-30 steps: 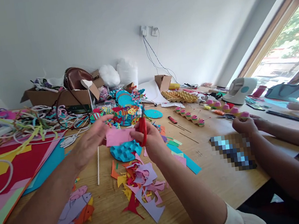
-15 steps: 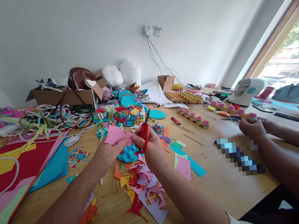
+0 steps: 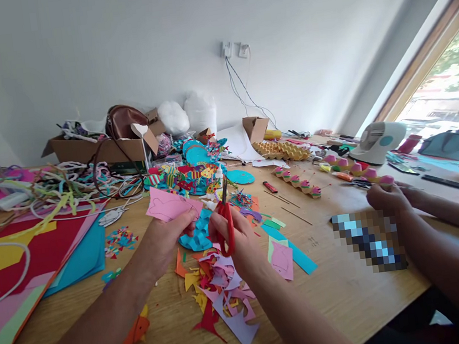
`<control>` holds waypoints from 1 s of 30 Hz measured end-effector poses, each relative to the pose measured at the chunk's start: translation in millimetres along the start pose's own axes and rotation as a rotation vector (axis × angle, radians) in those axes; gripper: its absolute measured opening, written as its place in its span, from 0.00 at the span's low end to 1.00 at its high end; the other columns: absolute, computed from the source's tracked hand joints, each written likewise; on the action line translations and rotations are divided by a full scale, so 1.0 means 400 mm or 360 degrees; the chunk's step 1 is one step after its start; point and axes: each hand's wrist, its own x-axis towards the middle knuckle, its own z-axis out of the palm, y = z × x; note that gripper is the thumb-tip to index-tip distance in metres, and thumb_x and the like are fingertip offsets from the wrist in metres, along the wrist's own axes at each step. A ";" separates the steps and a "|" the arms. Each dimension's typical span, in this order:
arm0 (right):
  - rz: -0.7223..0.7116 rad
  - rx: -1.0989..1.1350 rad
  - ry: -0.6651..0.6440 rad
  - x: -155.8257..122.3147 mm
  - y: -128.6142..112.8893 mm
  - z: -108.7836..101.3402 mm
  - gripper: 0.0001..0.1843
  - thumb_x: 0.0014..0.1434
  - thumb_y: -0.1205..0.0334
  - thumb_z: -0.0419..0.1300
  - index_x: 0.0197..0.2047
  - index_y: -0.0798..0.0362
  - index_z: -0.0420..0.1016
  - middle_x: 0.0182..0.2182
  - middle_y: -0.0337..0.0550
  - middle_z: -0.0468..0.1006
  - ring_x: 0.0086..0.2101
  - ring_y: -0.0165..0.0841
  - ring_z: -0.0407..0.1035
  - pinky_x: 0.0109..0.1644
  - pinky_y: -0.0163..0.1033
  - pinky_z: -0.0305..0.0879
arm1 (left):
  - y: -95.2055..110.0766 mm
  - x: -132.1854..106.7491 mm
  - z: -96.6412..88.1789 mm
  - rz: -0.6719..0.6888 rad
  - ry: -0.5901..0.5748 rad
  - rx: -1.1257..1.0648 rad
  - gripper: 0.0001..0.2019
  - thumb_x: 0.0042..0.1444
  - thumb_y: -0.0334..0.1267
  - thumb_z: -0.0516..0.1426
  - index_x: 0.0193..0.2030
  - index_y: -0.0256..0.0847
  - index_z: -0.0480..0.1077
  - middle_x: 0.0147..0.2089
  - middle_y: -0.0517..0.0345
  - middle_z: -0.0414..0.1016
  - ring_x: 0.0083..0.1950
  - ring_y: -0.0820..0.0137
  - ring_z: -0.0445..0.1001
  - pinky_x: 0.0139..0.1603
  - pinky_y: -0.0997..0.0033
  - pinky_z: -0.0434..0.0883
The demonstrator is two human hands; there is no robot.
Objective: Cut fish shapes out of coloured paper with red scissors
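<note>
My left hand [image 3: 166, 241] pinches a pink sheet of paper [image 3: 169, 206] and holds it up above the wooden table [image 3: 344, 286]. My right hand [image 3: 233, 238] grips red-handled scissors [image 3: 226, 217], blades pointing up and nearly closed, just right of the pink sheet and apart from it. Below both hands lies a pile of coloured paper offcuts [image 3: 223, 290] and a turquoise folded paper piece [image 3: 197, 234].
Large coloured sheets [image 3: 23, 264] cover the left of the table, paper strips [image 3: 47, 189] and an open cardboard box [image 3: 97, 149] lie behind. Another person's hands [image 3: 387, 197] work at the right near a row of pink cups [image 3: 297, 181]. A window is at far right.
The pink sheet has moved left and up, away from the scissors. A pink offcut now lies on the table right of my right hand. The scissor blades have closed.
</note>
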 end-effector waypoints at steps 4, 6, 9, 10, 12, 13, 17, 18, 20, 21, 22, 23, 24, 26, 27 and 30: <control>0.0160 -0.0219 -0.0180 -0.063 -0.009 0.001 0.20 0.57 0.46 0.53 0.22 0.52 0.60 0.16 0.33 0.62 0.19 0.27 0.56 0.23 0.33 0.53 | 0.011 -0.016 0.015 -0.0025 0.0000 -0.0188 0.07 0.41 0.38 0.61 0.19 0.38 0.70 0.19 0.64 0.69 0.22 0.74 0.66 0.23 0.75 0.66; 0.0195 -0.0275 -0.0189 -0.087 -0.008 0.011 0.21 0.57 0.46 0.52 0.20 0.51 0.58 0.15 0.33 0.61 0.19 0.27 0.56 0.24 0.32 0.53 | 0.015 -0.023 0.025 -0.0029 -0.0001 -0.0226 0.08 0.41 0.38 0.61 0.18 0.38 0.69 0.18 0.63 0.68 0.22 0.75 0.65 0.22 0.76 0.66; 0.0206 -0.0240 -0.0211 -0.104 -0.002 0.027 0.20 0.57 0.47 0.51 0.21 0.51 0.58 0.15 0.34 0.61 0.19 0.27 0.56 0.24 0.32 0.54 | 0.017 -0.030 0.035 -0.0029 0.0045 -0.0279 0.07 0.41 0.37 0.61 0.19 0.38 0.70 0.19 0.63 0.69 0.23 0.75 0.66 0.22 0.77 0.65; 0.0212 -0.0220 -0.0214 -0.106 0.000 0.031 0.19 0.57 0.47 0.51 0.22 0.51 0.59 0.15 0.33 0.60 0.19 0.27 0.56 0.23 0.32 0.54 | 0.016 -0.032 0.037 -0.0027 0.0058 -0.0295 0.06 0.41 0.37 0.61 0.19 0.38 0.70 0.19 0.63 0.69 0.23 0.75 0.66 0.22 0.77 0.66; 0.0220 -0.0191 -0.0208 -0.106 0.005 0.036 0.18 0.56 0.48 0.51 0.22 0.51 0.59 0.15 0.33 0.60 0.19 0.26 0.56 0.23 0.31 0.53 | 0.012 -0.034 0.040 -0.0036 0.0082 -0.0314 0.06 0.40 0.37 0.61 0.20 0.38 0.71 0.20 0.63 0.70 0.24 0.75 0.67 0.23 0.77 0.67; 0.0217 -0.0179 -0.0202 -0.105 0.006 0.037 0.18 0.56 0.48 0.51 0.22 0.51 0.59 0.15 0.32 0.59 0.18 0.26 0.55 0.23 0.31 0.53 | 0.010 -0.035 0.041 -0.0045 0.0097 -0.0319 0.06 0.40 0.37 0.61 0.20 0.38 0.71 0.20 0.63 0.70 0.24 0.75 0.67 0.25 0.77 0.67; 0.0190 -0.0132 -0.0197 -0.101 0.009 0.038 0.18 0.56 0.48 0.52 0.21 0.51 0.58 0.15 0.32 0.59 0.18 0.25 0.55 0.21 0.30 0.53 | 0.004 -0.041 0.044 -0.0072 0.0153 -0.0324 0.06 0.39 0.39 0.62 0.21 0.39 0.71 0.21 0.64 0.71 0.26 0.74 0.68 0.28 0.75 0.69; 0.0188 -0.0129 -0.0196 -0.100 0.009 0.039 0.19 0.55 0.48 0.52 0.21 0.51 0.59 0.15 0.32 0.59 0.18 0.25 0.55 0.21 0.30 0.52 | 0.004 -0.043 0.045 -0.0058 0.0153 -0.0316 0.07 0.39 0.39 0.62 0.21 0.39 0.71 0.21 0.64 0.71 0.25 0.74 0.68 0.28 0.75 0.68; 0.0188 -0.0120 -0.0180 -0.100 0.009 0.041 0.20 0.55 0.46 0.53 0.21 0.51 0.59 0.14 0.32 0.59 0.17 0.25 0.55 0.21 0.30 0.52 | 0.005 -0.046 0.048 -0.0017 0.0149 -0.0296 0.06 0.40 0.38 0.62 0.20 0.39 0.70 0.20 0.64 0.70 0.25 0.74 0.67 0.27 0.75 0.67; 0.0184 -0.0113 -0.0163 -0.100 0.010 0.042 0.20 0.55 0.46 0.53 0.21 0.51 0.58 0.14 0.32 0.59 0.17 0.25 0.55 0.21 0.31 0.52 | 0.005 -0.048 0.049 0.0005 0.0145 -0.0285 0.06 0.41 0.38 0.61 0.20 0.39 0.70 0.20 0.65 0.69 0.25 0.74 0.66 0.26 0.75 0.66; 0.0177 -0.0102 -0.0144 -0.099 0.011 0.043 0.21 0.56 0.45 0.53 0.21 0.51 0.58 0.14 0.32 0.59 0.17 0.25 0.55 0.21 0.31 0.52 | 0.005 -0.050 0.050 0.0019 0.0137 -0.0272 0.06 0.41 0.38 0.61 0.20 0.39 0.70 0.20 0.65 0.69 0.25 0.74 0.66 0.26 0.75 0.66; 0.0171 -0.0095 -0.0135 -0.099 0.012 0.044 0.22 0.56 0.44 0.53 0.20 0.51 0.58 0.14 0.32 0.59 0.17 0.25 0.55 0.21 0.31 0.52 | 0.003 -0.051 0.050 0.0028 0.0129 -0.0257 0.07 0.42 0.38 0.61 0.21 0.39 0.70 0.20 0.65 0.68 0.25 0.73 0.66 0.27 0.74 0.66; 0.0170 -0.0089 -0.0129 -0.099 0.013 0.045 0.22 0.55 0.43 0.53 0.20 0.51 0.58 0.14 0.32 0.59 0.17 0.25 0.54 0.21 0.31 0.52 | 0.001 -0.052 0.051 0.0031 0.0125 -0.0244 0.07 0.43 0.39 0.61 0.21 0.39 0.69 0.20 0.65 0.68 0.25 0.73 0.66 0.28 0.74 0.67; 0.0180 -0.0087 -0.0118 -0.100 0.016 0.047 0.23 0.54 0.42 0.54 0.20 0.51 0.59 0.13 0.31 0.59 0.17 0.25 0.54 0.21 0.31 0.52 | -0.004 -0.052 0.050 0.0030 0.0132 -0.0224 0.07 0.44 0.39 0.61 0.22 0.39 0.70 0.21 0.64 0.69 0.26 0.73 0.66 0.29 0.73 0.67; 0.0184 -0.0086 -0.0110 -0.100 0.017 0.047 0.23 0.54 0.42 0.54 0.20 0.51 0.59 0.13 0.31 0.59 0.17 0.25 0.54 0.21 0.31 0.52 | -0.006 -0.052 0.050 0.0030 0.0145 -0.0222 0.07 0.44 0.40 0.61 0.23 0.39 0.70 0.22 0.64 0.69 0.26 0.72 0.67 0.30 0.73 0.67; 0.0177 -0.0078 -0.0078 -0.102 0.018 0.048 0.23 0.54 0.41 0.55 0.20 0.51 0.59 0.13 0.32 0.59 0.17 0.25 0.54 0.21 0.31 0.52 | -0.012 -0.053 0.050 0.0021 0.0177 -0.0244 0.07 0.43 0.40 0.62 0.24 0.40 0.70 0.24 0.64 0.71 0.28 0.72 0.68 0.31 0.72 0.68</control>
